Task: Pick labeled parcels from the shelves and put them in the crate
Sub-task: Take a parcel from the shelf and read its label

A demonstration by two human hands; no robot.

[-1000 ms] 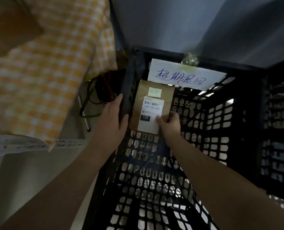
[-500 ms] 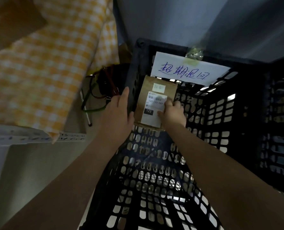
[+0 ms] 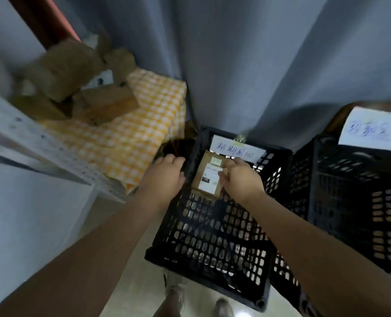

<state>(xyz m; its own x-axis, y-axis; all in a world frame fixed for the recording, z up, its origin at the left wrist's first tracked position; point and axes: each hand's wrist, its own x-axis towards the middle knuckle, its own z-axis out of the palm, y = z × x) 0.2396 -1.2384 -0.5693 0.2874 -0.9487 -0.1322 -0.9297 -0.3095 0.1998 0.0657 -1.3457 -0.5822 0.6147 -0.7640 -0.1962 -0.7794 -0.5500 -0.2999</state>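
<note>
**Mia:** What is the right hand [image 3: 240, 179] holding?

**Ben:** Its fingers bend round the right edge of a flat brown paper parcel with a white label [image 3: 207, 177]. It has hold of it.

**Mia:** And the left hand [image 3: 164, 177]?

**Ben:** Its fingers curl over the left rim of the black plastic crate full of holes [image 3: 212, 239].

**Mia:** Where is the parcel?

**Ben:** Inside that crate, in the middle of the picture. It stands against the far wall, just under a white paper sign with blue writing [image 3: 235, 149].

**Mia:** Any more boxes?

**Ben:** A second black crate [image 3: 350, 202] sits right beside it, on the right. It has another white sign [image 3: 372, 131] on top. It is too dark to see inside.

**Mia:** And at the upper left?

**Ben:** Blurry brown packages [image 3: 75, 88] lie on a yellow and white checked cloth [image 3: 126, 138]. A grey curtain [image 3: 258, 65] hangs behind it all.
</note>
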